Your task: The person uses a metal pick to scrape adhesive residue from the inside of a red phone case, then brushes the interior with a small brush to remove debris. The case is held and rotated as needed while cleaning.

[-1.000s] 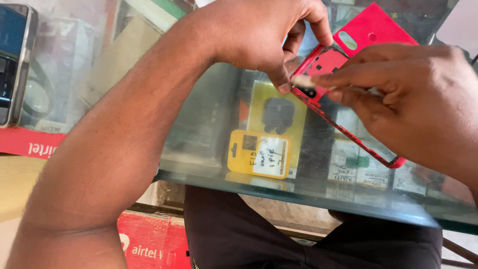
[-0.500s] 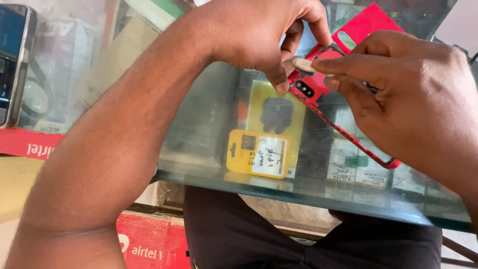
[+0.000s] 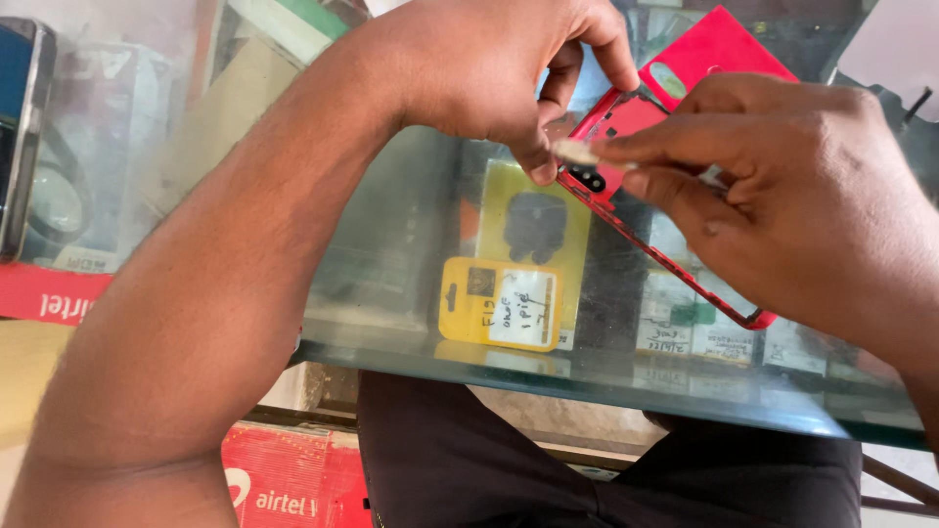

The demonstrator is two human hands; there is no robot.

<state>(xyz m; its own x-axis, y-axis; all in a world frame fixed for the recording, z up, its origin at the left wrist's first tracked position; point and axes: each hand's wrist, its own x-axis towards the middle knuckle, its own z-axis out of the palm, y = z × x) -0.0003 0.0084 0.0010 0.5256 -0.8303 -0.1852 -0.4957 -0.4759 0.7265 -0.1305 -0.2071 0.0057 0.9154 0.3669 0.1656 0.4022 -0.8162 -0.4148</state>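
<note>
Over glass counter [image 3: 411, 352] — my left hand [image 3: 489, 68] pinched red phone frame [image 3: 626, 117] at camera corner, my right hand [image 3: 782, 196] clamped small pale chip [image 3: 575, 153] against edge. Prying step, I judged; next needed steady pressure along seam.

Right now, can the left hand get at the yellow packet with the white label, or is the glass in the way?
Probably not. The yellow packet seems to lie under the glass counter top, not on it, so the pane covers it. The left hand is also busy above the glass, pinching the red phone frame with the right hand.
</note>
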